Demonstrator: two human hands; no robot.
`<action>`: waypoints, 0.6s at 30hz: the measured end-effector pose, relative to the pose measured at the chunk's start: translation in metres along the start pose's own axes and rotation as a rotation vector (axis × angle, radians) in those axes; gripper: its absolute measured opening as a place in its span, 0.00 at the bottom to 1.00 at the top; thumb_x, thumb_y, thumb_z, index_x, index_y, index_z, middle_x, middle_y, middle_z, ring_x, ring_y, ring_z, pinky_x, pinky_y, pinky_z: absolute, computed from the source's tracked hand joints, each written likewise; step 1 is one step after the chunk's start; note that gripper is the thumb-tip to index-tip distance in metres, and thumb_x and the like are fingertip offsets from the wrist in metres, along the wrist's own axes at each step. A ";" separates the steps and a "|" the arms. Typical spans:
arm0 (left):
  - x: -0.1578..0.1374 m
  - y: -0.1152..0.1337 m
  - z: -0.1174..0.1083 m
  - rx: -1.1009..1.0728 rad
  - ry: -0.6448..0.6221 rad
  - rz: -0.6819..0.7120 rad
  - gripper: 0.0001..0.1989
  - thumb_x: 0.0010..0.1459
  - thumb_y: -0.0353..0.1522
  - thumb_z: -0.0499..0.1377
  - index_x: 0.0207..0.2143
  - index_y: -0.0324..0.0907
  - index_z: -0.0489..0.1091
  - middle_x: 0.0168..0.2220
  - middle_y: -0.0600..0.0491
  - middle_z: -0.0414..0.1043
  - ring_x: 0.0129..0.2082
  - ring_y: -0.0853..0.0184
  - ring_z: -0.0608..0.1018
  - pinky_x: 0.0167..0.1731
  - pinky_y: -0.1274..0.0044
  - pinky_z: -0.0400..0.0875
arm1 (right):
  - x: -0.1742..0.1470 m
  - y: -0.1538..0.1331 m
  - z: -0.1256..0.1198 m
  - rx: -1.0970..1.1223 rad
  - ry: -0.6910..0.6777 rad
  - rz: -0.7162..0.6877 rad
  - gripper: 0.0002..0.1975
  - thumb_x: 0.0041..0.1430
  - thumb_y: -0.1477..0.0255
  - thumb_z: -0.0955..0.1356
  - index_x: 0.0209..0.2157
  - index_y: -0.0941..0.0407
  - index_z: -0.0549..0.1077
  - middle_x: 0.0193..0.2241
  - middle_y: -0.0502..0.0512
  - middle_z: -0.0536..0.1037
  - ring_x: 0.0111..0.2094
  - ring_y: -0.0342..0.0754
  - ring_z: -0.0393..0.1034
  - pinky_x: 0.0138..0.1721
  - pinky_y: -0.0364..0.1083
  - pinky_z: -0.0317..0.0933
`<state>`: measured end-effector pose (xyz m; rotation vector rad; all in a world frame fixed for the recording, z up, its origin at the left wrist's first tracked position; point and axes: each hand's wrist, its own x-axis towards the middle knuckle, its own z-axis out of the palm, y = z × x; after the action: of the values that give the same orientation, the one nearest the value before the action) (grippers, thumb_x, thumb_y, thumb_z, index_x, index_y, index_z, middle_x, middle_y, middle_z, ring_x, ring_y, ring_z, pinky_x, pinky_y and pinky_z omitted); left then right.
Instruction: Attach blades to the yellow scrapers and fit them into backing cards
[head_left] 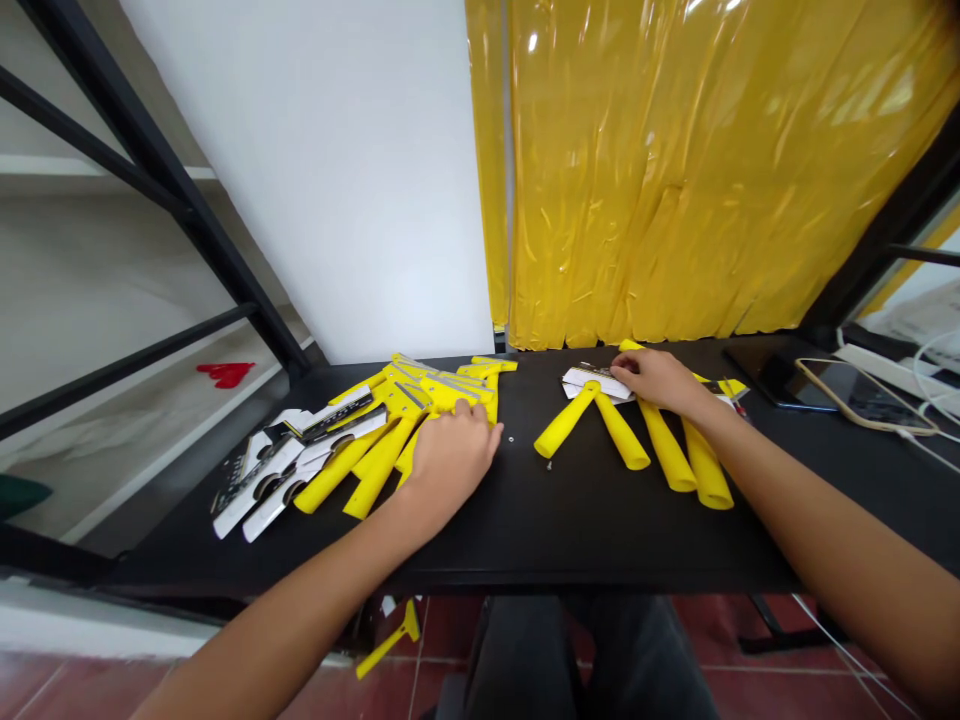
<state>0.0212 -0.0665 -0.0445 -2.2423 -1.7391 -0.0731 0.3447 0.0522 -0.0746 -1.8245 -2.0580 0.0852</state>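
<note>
My left hand (pixel 455 450) lies at the right side of a pile of yellow scrapers (pixel 375 465), with its fingers curled over the scraper nearest to it. Their long tube-like handles point toward me, and grey metal strips show on the heads. My right hand (pixel 660 380) has its thumb and fingertips pinched together at the edge of a white printed card piece (pixel 577 380). What lies between those fingertips is too small to tell. Two yellow handles (pixel 561 425) spread from the card piece, and more yellow scrapers (pixel 667 450) lie under my right wrist.
White-and-black printed sleeves (pixel 281 470) are heaped left on the black table (pixel 480 540). A small screw (pixel 549 464) and a tiny metal piece (pixel 511 439) lie mid-table. A phone (pixel 862 395), a tablet (pixel 772 375) and cables are at right. Another yellow scraper (pixel 390 640) is below the table.
</note>
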 end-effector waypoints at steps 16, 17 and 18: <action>0.054 0.042 -0.011 -0.032 -0.110 0.002 0.18 0.69 0.36 0.55 0.43 0.32 0.80 0.40 0.32 0.80 0.44 0.50 0.83 0.38 0.68 0.74 | 0.001 0.001 -0.001 0.009 -0.019 -0.023 0.16 0.65 0.64 0.64 0.43 0.54 0.81 0.42 0.59 0.84 0.42 0.56 0.77 0.36 0.49 0.63; 0.056 0.043 -0.009 -0.035 -0.102 0.007 0.16 0.69 0.32 0.54 0.44 0.31 0.80 0.40 0.33 0.80 0.44 0.50 0.83 0.38 0.68 0.74 | 0.001 0.001 -0.001 0.011 -0.019 -0.024 0.16 0.65 0.64 0.64 0.43 0.54 0.81 0.42 0.59 0.84 0.42 0.56 0.77 0.36 0.48 0.62; 0.058 0.043 -0.007 -0.037 -0.097 0.009 0.15 0.68 0.28 0.53 0.45 0.31 0.79 0.41 0.33 0.80 0.45 0.50 0.83 0.39 0.68 0.75 | 0.000 0.001 -0.001 0.013 -0.021 -0.026 0.16 0.65 0.64 0.64 0.43 0.54 0.81 0.41 0.59 0.84 0.42 0.56 0.77 0.36 0.48 0.62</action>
<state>0.0787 -0.0239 -0.0341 -2.3159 -1.7901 0.0051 0.3463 0.0525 -0.0738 -1.7958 -2.0900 0.1103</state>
